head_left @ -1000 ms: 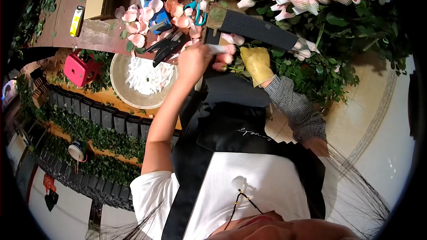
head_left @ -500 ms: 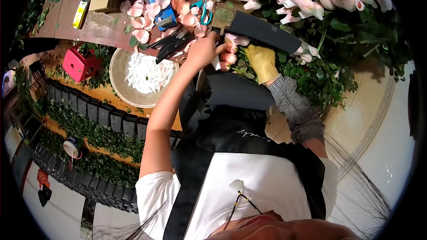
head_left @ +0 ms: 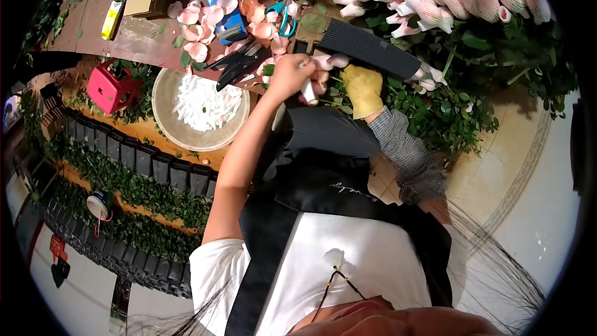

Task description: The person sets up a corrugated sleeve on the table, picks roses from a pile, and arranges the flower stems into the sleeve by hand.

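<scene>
My left hand (head_left: 291, 78), bare, is closed on a white foam sleeve (head_left: 309, 91), beside pink rose heads (head_left: 321, 79). A pale pink rose (head_left: 337, 60) lies just past its fingers. My right hand (head_left: 362, 90), in a yellow glove, is closed around green rose stems just to the right of those heads; its fingertips are partly hidden. A dark ribbed pad (head_left: 373, 48) slants beyond the hands, and another ribbed pad (head_left: 329, 130) lies in front of my apron.
A bowl (head_left: 159, 112) of white sleeves stands at left, below a black stapler (head_left: 239, 65), teal scissors (head_left: 285, 22), loose petals (head_left: 198, 31) and a blue tape dispenser (head_left: 233, 28). Netted roses (head_left: 429, 0) pile at upper right. A pink stool (head_left: 112, 90) stands far left.
My left hand has moved slightly right and down over the rose heads, and the white sleeve now shows below its fingers. My gloved right hand has shifted slightly left.
</scene>
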A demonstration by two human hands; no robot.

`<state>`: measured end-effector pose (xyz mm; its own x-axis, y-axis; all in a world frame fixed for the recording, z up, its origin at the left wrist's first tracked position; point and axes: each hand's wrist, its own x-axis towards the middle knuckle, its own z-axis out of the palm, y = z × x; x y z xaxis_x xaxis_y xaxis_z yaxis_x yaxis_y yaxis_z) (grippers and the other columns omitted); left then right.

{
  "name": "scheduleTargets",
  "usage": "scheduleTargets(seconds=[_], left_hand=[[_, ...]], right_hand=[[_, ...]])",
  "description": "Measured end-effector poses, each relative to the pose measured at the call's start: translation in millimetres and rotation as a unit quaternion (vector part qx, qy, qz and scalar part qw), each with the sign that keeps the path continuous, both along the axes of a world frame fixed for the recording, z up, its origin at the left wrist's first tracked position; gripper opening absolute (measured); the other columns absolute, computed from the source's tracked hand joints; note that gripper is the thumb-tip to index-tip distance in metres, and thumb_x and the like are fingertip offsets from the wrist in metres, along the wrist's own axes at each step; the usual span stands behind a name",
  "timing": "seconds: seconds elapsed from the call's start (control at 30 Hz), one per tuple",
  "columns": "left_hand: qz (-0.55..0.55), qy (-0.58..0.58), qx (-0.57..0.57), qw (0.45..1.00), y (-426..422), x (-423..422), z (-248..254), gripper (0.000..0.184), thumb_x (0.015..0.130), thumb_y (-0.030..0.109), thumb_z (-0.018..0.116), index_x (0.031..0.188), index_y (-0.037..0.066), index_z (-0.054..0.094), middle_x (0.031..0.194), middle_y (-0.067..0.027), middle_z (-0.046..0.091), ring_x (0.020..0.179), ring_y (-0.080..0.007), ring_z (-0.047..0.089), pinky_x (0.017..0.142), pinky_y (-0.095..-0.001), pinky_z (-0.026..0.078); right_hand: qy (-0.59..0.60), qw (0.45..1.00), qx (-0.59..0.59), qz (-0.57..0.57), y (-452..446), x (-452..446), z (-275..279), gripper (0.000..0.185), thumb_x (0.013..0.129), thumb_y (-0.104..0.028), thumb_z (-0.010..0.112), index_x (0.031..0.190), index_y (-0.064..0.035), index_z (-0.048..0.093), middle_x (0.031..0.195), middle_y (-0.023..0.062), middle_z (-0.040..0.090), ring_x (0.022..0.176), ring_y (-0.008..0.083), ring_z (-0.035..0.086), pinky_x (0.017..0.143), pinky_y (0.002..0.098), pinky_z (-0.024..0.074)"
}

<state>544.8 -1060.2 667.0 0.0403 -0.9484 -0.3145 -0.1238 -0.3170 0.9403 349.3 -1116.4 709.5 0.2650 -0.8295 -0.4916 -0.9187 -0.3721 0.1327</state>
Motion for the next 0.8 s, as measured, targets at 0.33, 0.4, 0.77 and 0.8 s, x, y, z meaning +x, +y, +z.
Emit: scheduleTargets(seconds=[0.33,0.4,0.77,0.8], left_hand=[[0.107,-0.504,0.122,0.848,62,66,55,0.052,0.096,0.046,0.056,0.064,0.007,0.069,0.058,-0.0174,0.061,0.054,-0.0357,0.062,0.051,-0.0437,0.047],[0.156,-0.291,0.15,0.932,49,66,30,0.055,0.099,0.046,0.052,0.07,0.003,0.073,0.057,-0.0147,0.063,0.049,-0.0298,0.061,0.051,-0.0406,0.045],[0.05,0.019,0.045,0.998,-15,-10,12,0.029,0.088,0.027,0.068,0.093,-0.002,0.068,0.071,-0.011,0.07,0.064,-0.0215,0.066,0.065,-0.0348,0.051],[0.062,-0.071,-0.011,0.996,-6,-4,16,0.027,0.088,0.025,0.068,0.091,-0.001,0.068,0.072,-0.0118,0.07,0.064,-0.021,0.066,0.064,-0.0344,0.051]], right_hand=[[-0.181,0.967,-0.158,0.081,7,-25,-16,0.016,0.078,-0.024,0.073,0.071,-0.0118,0.065,0.063,0.0048,0.063,0.059,0.0268,0.063,0.055,0.0411,0.0502],[-0.223,0.953,-0.169,0.113,9,-36,-19,0.018,0.078,-0.022,0.072,0.069,-0.0116,0.061,0.062,0.005,0.061,0.058,0.0274,0.061,0.054,0.0426,0.0483],[-0.199,0.967,-0.126,0.098,5,-37,-13,0.017,0.081,-0.027,0.068,0.084,-0.0104,0.069,0.068,0.0075,0.067,0.066,0.0308,0.066,0.065,0.0447,0.0514],[-0.2,0.967,-0.125,0.096,7,-34,-13,0.017,0.081,-0.027,0.068,0.084,-0.0104,0.069,0.068,0.0075,0.067,0.066,0.0308,0.066,0.065,0.0447,0.0514]])
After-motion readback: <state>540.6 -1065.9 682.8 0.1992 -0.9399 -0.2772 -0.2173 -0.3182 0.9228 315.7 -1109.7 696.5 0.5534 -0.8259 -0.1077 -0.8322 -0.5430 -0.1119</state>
